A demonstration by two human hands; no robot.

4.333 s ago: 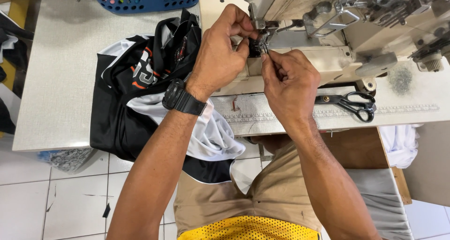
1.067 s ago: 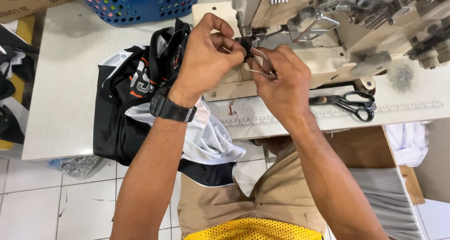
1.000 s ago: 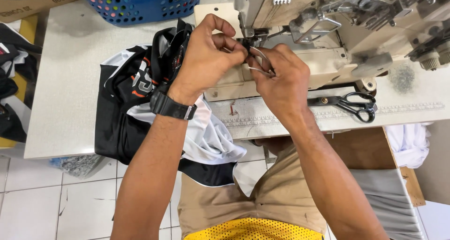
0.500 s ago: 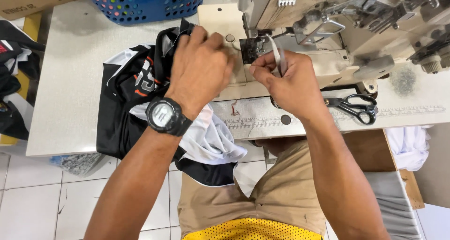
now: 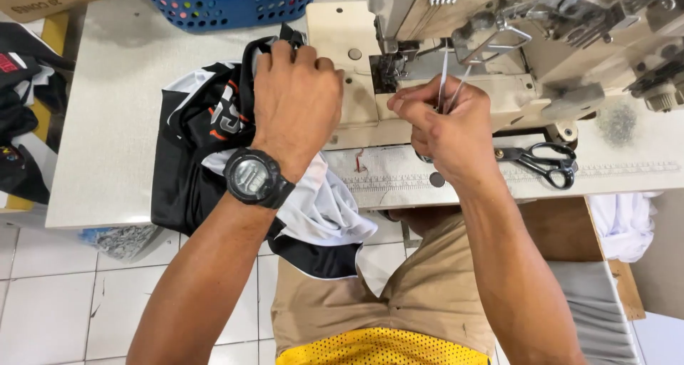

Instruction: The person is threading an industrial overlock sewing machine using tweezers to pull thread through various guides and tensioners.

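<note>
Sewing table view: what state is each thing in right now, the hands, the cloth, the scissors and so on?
Left hand: resting flat on the garment.
Right hand: pinching the tweezers.
Tweezers: held upright near the needle.
Black and white garment: bunched, hanging off the table edge.
Scissors: closed, lying flat.
Blue basket: upright on the table.

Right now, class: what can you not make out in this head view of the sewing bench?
- Needle area of the sewing machine: too small and dark to read.
- Right hand: pinches white threads; the fingertips are curled out of sight.
- Black-and-white garment: partly covered by the left hand.
- Blue basket: cut by the top edge.
</note>
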